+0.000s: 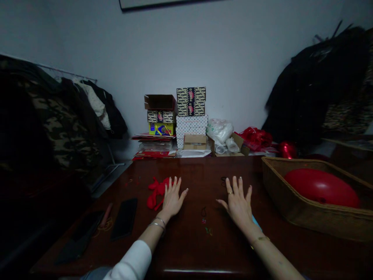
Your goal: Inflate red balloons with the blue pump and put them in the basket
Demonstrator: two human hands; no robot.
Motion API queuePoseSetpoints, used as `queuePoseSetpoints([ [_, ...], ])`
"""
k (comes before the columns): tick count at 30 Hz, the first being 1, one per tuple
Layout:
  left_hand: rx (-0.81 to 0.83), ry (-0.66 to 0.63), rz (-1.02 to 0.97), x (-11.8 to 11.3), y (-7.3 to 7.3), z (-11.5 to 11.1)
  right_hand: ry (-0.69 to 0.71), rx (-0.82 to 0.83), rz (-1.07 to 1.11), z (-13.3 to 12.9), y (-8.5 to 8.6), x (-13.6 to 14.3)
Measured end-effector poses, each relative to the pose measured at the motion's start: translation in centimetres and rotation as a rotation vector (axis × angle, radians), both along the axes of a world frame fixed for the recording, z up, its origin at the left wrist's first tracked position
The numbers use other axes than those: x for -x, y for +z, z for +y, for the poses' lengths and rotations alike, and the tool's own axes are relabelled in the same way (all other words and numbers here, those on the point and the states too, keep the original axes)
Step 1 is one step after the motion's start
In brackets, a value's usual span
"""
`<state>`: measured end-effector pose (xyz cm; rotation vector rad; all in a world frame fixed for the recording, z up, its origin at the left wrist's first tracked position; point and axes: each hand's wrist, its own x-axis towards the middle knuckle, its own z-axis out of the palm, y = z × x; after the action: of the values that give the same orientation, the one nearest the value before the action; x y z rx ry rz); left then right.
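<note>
My left hand [174, 197] is spread open, palm down, over the dark brown table [192, 252], just right of a crumpled red item [157, 190] that it partly covers. Fingers apart and holding nothing, my right hand [238, 200] is over the table's right half. A blue object [256, 222] shows partly from beneath my right wrist. Near the right fingertips is a small dark loop [223, 181]. Between the hands are another dark loop [203, 212], a tiny red and blue piece [204, 221] and small green and yellow loops [209, 231].
At the right, a wicker basket [305, 214] holds a red balloon [322, 186]. Two dark flat objects [124, 218] and a reddish stick [107, 214] with tan bands are at the left. Stacked boxes [190, 102] stand behind the table; clothes [55, 124] hang left and right.
</note>
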<state>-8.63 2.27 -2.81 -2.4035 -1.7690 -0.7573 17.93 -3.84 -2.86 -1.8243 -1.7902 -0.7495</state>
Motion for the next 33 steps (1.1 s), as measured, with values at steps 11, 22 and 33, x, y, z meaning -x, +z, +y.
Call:
queuePoseSetpoints([
  [11, 0.040, 0.173, 0.086, 7.7, -2.2, 1.6, 0.055, -0.002, 0.013, 0.2, -3.1, 0.1],
  [22, 0.185, 0.471, 0.203, 11.1, -4.0, 3.8, 0.005, 0.020, 0.010, 0.6, -3.6, 0.6],
  [33, 0.367, 0.567, 0.189, 11.6, -3.7, 2.7, -0.047, 0.071, -0.023, 0.1, -3.1, 0.9],
])
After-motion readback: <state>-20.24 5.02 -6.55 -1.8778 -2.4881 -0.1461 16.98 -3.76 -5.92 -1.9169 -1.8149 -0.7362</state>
